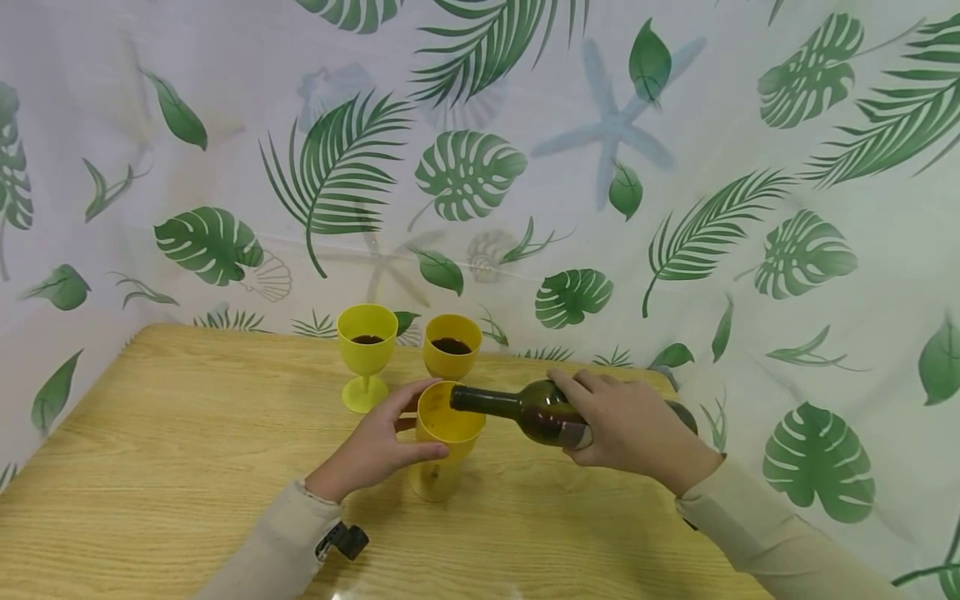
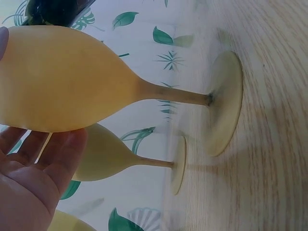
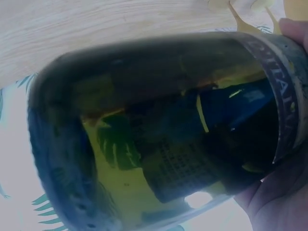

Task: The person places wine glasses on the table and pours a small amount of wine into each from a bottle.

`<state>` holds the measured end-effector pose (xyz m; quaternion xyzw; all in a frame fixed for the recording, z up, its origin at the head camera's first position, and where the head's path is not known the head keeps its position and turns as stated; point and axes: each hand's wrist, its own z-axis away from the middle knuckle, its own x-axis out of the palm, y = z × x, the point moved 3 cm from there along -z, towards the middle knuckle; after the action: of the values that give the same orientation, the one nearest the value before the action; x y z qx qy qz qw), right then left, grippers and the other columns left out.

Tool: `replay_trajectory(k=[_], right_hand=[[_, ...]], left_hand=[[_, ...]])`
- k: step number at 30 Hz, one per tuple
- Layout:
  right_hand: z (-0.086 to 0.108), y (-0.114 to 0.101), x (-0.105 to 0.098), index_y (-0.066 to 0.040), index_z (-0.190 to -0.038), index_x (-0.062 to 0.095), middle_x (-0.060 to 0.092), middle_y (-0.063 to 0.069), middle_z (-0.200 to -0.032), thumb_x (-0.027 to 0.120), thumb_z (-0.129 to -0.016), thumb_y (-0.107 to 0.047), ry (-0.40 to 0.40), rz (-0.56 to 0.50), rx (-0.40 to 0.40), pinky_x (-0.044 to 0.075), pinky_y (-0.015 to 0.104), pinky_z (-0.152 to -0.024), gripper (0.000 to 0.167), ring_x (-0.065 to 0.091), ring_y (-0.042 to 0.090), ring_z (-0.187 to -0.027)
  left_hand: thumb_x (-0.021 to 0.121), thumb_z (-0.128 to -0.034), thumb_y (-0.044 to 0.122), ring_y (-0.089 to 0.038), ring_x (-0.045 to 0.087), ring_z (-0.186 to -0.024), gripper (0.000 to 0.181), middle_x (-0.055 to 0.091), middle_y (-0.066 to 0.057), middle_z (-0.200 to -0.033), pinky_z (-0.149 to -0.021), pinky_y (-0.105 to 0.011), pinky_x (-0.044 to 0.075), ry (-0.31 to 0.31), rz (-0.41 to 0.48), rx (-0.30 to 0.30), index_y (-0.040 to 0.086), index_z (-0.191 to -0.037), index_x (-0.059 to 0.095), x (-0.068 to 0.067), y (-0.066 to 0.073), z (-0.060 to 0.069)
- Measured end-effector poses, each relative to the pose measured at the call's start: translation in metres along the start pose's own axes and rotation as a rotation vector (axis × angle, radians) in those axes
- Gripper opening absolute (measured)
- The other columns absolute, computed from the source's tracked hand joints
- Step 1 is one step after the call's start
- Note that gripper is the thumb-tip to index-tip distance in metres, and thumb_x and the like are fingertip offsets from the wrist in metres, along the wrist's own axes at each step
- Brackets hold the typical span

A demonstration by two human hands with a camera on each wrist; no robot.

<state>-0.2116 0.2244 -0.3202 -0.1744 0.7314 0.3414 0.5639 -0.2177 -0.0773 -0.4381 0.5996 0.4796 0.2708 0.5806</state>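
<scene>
My left hand (image 1: pixel 375 448) holds an orange-yellow plastic goblet (image 1: pixel 448 427) by its bowl, fingers behind and thumb in front. In the left wrist view the bowl (image 2: pixel 67 79) lies against the fingers, its foot at the tabletop. My right hand (image 1: pixel 637 427) grips a dark green glass wine bottle (image 1: pixel 534 410) round its body. The bottle is tipped nearly level, its mouth pointing left over the goblet's rim. Dark liquid and a label show in the bottle (image 3: pixel 159 139) in the right wrist view. No dark liquid is plainly visible inside the held goblet.
Behind the left hand stands a lime-yellow goblet (image 1: pixel 367 354) with dark liquid in it. Beside it an orange goblet (image 1: pixel 453 360), also with dark liquid, stands just behind the held one. The wooden table (image 1: pixel 187 467) meets a leaf-printed curtain (image 1: pixel 480 250) at the back.
</scene>
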Motion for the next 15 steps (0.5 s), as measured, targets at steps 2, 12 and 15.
replay_trajectory(k=[2, 12, 15], right_hand=[[-0.0006, -0.0004, -0.0006, -0.012, -0.142, 0.054, 0.064, 0.003, -0.1, 0.088, -0.069, -0.049, 0.009, 0.006, -0.01, 0.041, 0.025, -0.046, 0.089, 0.052, 0.01, -0.062], [-0.0017, -0.0002, -0.0038, -0.016, -0.13, 0.053, 0.056, -0.002, -0.091, 0.089, -0.066, -0.046, 0.043, 0.012, -0.047, 0.037, 0.023, -0.045, 0.079, 0.046, 0.009, -0.063], [-0.0026, -0.0002, -0.0055, -0.016, -0.13, 0.052, 0.056, -0.003, -0.091, 0.088, -0.067, -0.044, 0.037, 0.006, -0.049, 0.038, 0.023, -0.046, 0.077, 0.047, 0.01, -0.065]], left_hand=[[0.086, -0.0874, 0.03, -0.029, 0.047, -0.14, 0.082, 0.047, -0.002, -0.155, -0.116, -0.052, 0.042, 0.0, 0.001, 0.001, 0.024, -0.157, 0.041, 0.0001, -0.0002, 0.0], [0.086, -0.0866, 0.029, -0.027, 0.048, -0.139, 0.084, 0.049, -0.001, -0.153, -0.116, -0.052, 0.042, 0.004, 0.006, 0.013, 0.023, -0.157, 0.041, 0.0009, 0.0003, 0.0007], [0.086, -0.0866, 0.029, -0.027, 0.049, -0.138, 0.084, 0.049, -0.001, -0.153, -0.116, -0.051, 0.042, 0.003, 0.006, 0.015, 0.024, -0.157, 0.041, 0.0009, -0.0001, 0.0004]])
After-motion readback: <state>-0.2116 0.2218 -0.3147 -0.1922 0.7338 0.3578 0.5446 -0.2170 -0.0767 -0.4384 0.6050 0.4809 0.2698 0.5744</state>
